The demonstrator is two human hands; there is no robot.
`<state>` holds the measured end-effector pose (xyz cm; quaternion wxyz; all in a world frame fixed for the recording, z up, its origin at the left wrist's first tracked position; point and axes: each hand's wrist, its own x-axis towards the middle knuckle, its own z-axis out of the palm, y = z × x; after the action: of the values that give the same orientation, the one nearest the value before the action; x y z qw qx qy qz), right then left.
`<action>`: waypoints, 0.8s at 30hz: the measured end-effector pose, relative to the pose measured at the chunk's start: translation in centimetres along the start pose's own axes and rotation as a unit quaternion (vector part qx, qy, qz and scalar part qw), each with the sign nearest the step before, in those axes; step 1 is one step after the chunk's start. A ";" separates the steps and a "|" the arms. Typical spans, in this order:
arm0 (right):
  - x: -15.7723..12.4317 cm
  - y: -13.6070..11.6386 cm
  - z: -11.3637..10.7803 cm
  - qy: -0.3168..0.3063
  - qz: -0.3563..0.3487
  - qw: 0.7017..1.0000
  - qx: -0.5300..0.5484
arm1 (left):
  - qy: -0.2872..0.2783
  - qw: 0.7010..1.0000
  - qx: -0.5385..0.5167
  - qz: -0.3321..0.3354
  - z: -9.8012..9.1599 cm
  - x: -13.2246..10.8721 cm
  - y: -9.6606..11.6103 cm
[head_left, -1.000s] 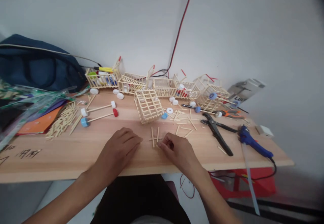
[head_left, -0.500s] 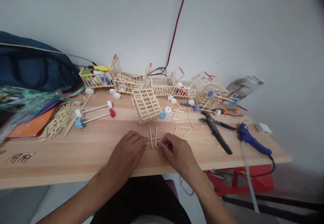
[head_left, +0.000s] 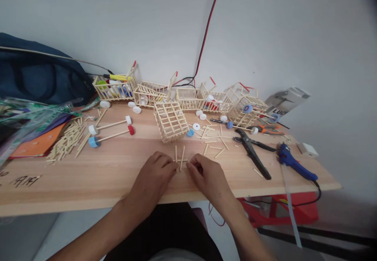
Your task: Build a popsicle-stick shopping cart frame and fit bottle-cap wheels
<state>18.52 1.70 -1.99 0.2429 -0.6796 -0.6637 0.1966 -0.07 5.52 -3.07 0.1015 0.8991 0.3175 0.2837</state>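
Two short wooden sticks lie side by side near the table's front, a left stick point(head_left: 176, 153) and a right stick point(head_left: 182, 157) that leans to the right. A short cross stick point(head_left: 184, 160) runs crosswise at them. My left hand point(head_left: 156, 176) is closed, its fingertips pressed at the lower part of the left stick. Thumb and fingers of my right hand point(head_left: 207, 174) pinch together at the cross stick's right end, which they partly hide. Just beyond the sticks stands a tilted wooden-stick basket point(head_left: 171, 122).
Stick-built carts point(head_left: 188, 99) line the wall. Loose sticks point(head_left: 67, 140) and wheel axles point(head_left: 113, 136) lie left. Black pliers point(head_left: 251, 155), a blue glue gun point(head_left: 296, 164) with cord, and scattered sticks point(head_left: 218, 141) lie right. A blue bag point(head_left: 41, 72) sits back left.
The right stick leans more to the right at its far end. My left fingertips have moved right, onto the left stick. My right hand has shifted slightly right.
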 end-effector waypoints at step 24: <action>0.3 -2.4 1.1 -0.034 0.067 0.991 -0.108 | -0.015 0.994 -0.051 -0.093 -0.3 0.4 -0.2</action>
<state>15.93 2.11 -1.47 0.1318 -0.7377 -0.6419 0.1624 -0.06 5.88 -2.73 0.1777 0.8635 0.3831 0.2757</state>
